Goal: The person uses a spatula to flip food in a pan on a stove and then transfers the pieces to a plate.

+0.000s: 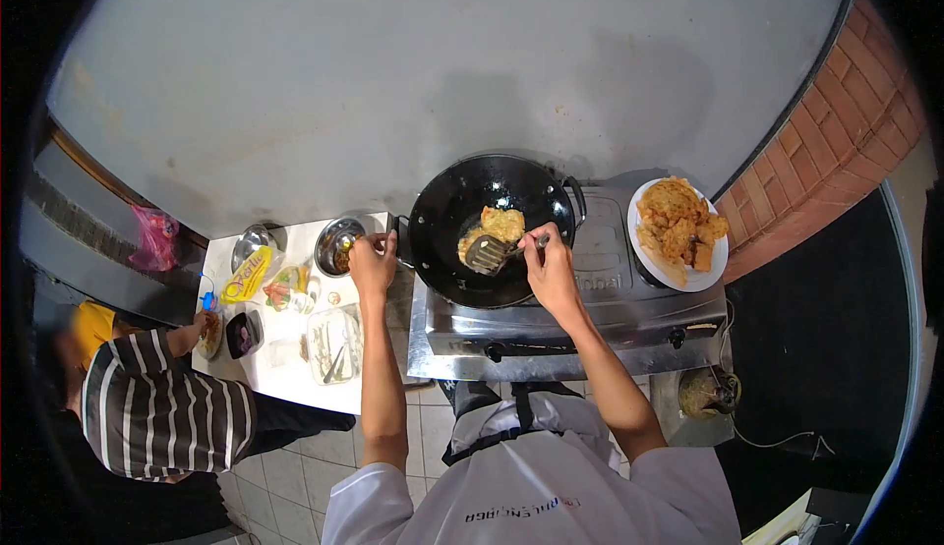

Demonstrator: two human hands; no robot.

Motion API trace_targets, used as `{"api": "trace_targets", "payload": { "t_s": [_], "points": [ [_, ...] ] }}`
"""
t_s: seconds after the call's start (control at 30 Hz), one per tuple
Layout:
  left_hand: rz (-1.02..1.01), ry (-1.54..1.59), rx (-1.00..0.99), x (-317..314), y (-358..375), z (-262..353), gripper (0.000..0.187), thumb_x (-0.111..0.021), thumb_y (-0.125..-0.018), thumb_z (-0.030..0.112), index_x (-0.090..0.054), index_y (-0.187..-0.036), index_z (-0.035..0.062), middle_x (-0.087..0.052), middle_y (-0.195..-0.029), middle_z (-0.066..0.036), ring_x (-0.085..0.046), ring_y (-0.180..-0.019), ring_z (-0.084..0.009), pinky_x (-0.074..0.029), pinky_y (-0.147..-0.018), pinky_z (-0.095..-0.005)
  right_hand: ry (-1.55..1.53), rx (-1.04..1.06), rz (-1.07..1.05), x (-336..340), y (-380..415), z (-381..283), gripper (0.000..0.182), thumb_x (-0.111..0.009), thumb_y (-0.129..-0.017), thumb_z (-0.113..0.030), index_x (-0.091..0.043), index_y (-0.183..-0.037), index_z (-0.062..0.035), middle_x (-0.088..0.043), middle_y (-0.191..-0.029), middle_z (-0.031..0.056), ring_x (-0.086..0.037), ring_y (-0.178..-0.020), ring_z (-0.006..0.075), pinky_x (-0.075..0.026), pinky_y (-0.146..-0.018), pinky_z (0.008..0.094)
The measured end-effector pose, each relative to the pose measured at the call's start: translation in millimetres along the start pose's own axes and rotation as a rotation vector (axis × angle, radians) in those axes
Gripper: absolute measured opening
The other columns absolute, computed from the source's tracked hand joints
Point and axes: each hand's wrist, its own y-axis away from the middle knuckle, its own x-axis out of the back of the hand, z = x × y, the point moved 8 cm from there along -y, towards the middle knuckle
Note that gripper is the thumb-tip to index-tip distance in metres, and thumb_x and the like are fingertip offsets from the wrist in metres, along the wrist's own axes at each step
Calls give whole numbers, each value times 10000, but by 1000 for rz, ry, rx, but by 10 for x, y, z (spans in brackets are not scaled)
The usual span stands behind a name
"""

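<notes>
My right hand (549, 260) grips the handle of a metal slotted turner (486, 254). The turner's blade is inside a black wok (442, 201), against a piece of golden fried food (502, 222). My left hand (372, 264) is between the wok's left handle (401, 240) and a steel bowl (332, 234) holding something brown. Its fingers are curled at the bowl's right rim, and what they hold, if anything, is hidden. The wok sits on a steel gas stove (511, 339).
A white plate (644, 258) piled with fried pieces stands on the stove's right side. On the white table (285, 373) are a yellow packet (247, 276), a clear container (334, 346), a dark bowl (242, 335) and another steel bowl (254, 242). A person in a striped shirt (162, 407) stands at the table's left.
</notes>
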Motion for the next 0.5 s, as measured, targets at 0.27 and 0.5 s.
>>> {"api": "trace_targets", "payload": {
  "t_s": [0.27, 0.5],
  "points": [
    [13, 22, -18, -38, 1, -30, 269, -694, -790, 328, -723, -845, 66, -648, -717, -138, -634, -695, -337, -481, -644, -410, 1, -11, -20, 7, -13, -50, 85, -507, -910, -25, -453, -912, 40, -632, -751, 182, -632, -599, 226, -459, -539, 338],
    [9, 22, -14, -55, 6, -57, 238, -700, -785, 299, -724, -845, 70, -646, -714, -136, -632, -682, -332, -479, -636, -408, 14, -42, -47, 6, -23, -70, 85, -511, -908, -21, -454, -917, 41, -628, -751, 187, -643, -631, 244, -463, -556, 346]
  ]
}}
